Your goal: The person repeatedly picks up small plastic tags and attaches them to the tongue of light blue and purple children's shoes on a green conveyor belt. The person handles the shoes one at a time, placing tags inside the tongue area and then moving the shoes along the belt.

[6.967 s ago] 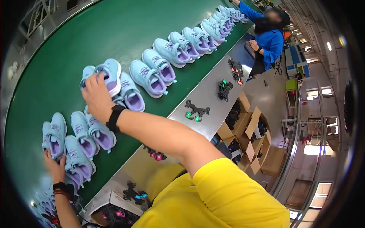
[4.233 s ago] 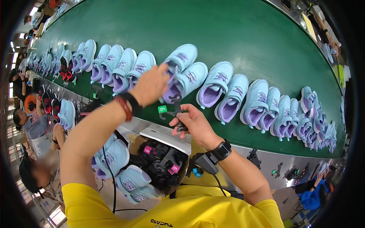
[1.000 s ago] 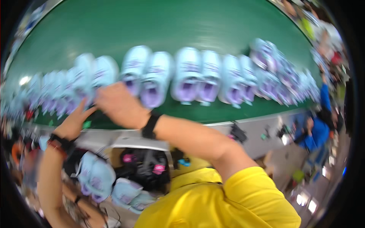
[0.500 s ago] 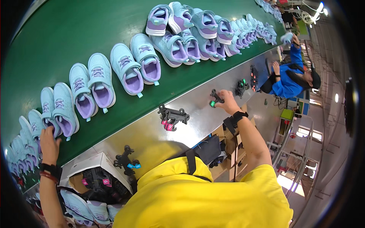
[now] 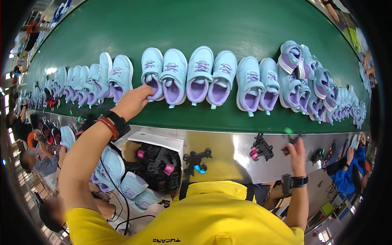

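My left hand [image 5: 132,101] pinches the heel collar of a light blue and purple sneaker [image 5: 152,69], the left one of a pair standing on the green belt [image 5: 163,16]. Its mate [image 5: 174,67] stands right beside it. Low over the metal ledge, my right hand [image 5: 298,157] grips a black plastic shoe hanger [image 5: 290,148] with a green tag, smeared by motion. On the ledge to its left lie a shoe hanger with pink tags [image 5: 261,148] and another with blue tags [image 5: 197,161].
More sneakers [image 5: 200,73] line the belt, stacked in two layers at the right [image 5: 306,69]. A white carton [image 5: 163,141] of black hangers sits on the near side, by loose sneakers [image 5: 108,169]. Co-workers sit at the lower left [image 5: 53,212] and far right [image 5: 347,171].
My view has swung left, so the shoes appear further right. The right hand has lifted the green-tagged hanger and drawn it inward. My left hand stays at the same sneaker's heel.
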Available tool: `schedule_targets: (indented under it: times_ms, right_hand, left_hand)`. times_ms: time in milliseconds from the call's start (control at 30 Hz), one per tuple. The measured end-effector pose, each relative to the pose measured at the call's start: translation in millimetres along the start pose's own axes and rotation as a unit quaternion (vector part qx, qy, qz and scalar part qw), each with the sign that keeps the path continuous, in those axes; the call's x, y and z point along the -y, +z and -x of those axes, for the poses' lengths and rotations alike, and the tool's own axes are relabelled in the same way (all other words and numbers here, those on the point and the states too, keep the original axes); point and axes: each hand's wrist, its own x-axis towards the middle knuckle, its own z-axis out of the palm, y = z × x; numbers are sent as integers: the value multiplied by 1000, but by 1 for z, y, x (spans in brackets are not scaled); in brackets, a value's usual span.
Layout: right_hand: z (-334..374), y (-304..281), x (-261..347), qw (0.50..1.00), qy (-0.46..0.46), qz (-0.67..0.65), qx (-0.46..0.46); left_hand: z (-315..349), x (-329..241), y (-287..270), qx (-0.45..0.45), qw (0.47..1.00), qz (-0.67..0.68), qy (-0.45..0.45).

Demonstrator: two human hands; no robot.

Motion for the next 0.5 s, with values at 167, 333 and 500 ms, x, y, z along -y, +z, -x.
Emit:
schedule_targets:
  times_ms: [167, 333, 500]
  right_hand:
    - [9, 215, 129, 944, -38, -49, 325]
    - [3, 333, 143, 919, 33, -103, 380]
    - [3, 358, 134, 922, 60, -107, 367]
  left_hand:
    - [-6, 3, 3, -26, 999, 27, 22]
    - [-7, 4, 0, -14, 1000, 10, 22]
    - [-4, 4, -3, -8, 1000, 2, 18]
